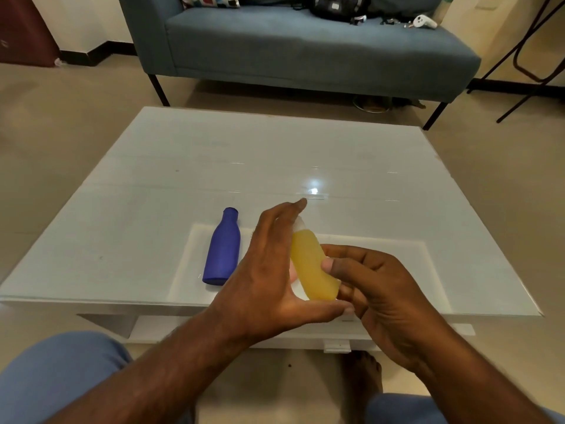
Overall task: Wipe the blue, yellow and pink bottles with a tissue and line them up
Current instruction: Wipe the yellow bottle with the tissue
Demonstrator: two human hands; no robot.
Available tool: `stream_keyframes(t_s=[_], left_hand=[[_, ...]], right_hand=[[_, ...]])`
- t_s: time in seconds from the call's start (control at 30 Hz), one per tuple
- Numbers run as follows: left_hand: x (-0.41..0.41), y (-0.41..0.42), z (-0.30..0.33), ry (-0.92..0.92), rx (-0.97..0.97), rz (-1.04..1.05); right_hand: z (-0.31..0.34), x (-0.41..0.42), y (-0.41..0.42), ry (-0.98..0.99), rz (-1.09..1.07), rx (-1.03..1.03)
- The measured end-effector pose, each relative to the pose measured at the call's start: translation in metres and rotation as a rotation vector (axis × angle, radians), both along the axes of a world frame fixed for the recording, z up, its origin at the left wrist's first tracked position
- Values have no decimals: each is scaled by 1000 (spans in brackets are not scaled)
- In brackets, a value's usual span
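A blue sofa [305, 41] is standing beyond the surface's [275, 154] far edge, carrying a black bag [339, 6], a patterned cushion [211, 0] and a white controller [424, 22].

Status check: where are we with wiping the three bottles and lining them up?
Possibly done: the matte blue plastic bottle lies on its side on the glossy white table, apart from both hands. In hand: the right hand grips the translucent yellow bottle while the left hand cups it; no tissue is clearly visible. Left: no pink bottle is in view, and no line-up yet.
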State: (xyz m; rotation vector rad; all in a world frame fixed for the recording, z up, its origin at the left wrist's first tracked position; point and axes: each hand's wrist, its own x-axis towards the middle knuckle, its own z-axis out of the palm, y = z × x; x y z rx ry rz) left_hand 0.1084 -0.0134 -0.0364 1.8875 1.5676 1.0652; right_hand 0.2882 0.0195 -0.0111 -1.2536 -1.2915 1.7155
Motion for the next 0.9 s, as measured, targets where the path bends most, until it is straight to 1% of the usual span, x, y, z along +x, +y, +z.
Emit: stream_keyframes(t_s=[0.07,0.13,0.23,0.3,0.37,0.43,0.5,0.57,0.63,0.83,0.9], left_hand=[[1,-1,0,-21,13,44],[2,-2,2,-44,-8,65],[5,-3,2,-18,-39,58],[6,-3,2,-51,-65,65],[4,-2,2,-156,-126,33],[2,0,3,-299,-225,-21],[0,0,6,-374,-282,-82],[1,0,7,-392,-310,-146],[2,-1,7,-393,-321,-182],[2,-1,3,-383,-318,-126],[1,-2,2,-398,-328,-109]], right_hand=[[1,0,1,80,-24,-40],[0,-2,1,116,-41,-50],[0,-3,0,175,-67,-52],[1,-3,0,195,-66,-36],[1,-2,0,155,-91,20],[0,1,3,93,-164,118],[1,4,6,13,-227,234],[2,8,8,-63,-214,349],[1,10,8,-102,-167,417],[-2,11,8,-136,-91,448],[-3,10,7,-156,-66,492]])
